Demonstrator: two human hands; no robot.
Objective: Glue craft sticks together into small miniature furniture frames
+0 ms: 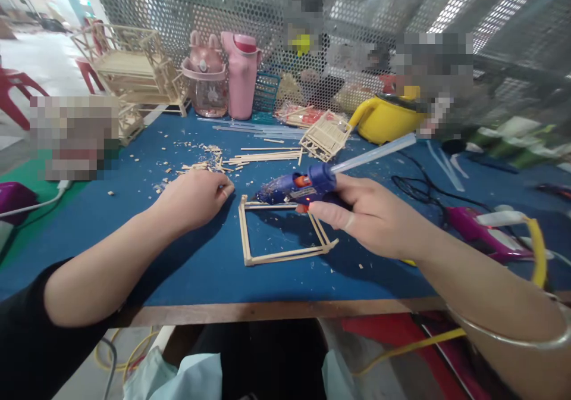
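Head view: stick frame point(289, 253) left of right hand point(375, 218) clamped on glue gun point(322, 180), left hand point(194, 200) pinched.

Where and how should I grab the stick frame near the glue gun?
Probably pinch the stick frame by its thin near bar, from the person's side: it's uncovered beside the open middle, while the right hand holds the glue gun at the far bar.

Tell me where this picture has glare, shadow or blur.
Head view: bright glare, upper right, on or through the perforated screen; head view: dark shadow on the blue tabletop below the right hand; head view: stick frame fairly crisp, far right edge smeared, several patches pixelated.
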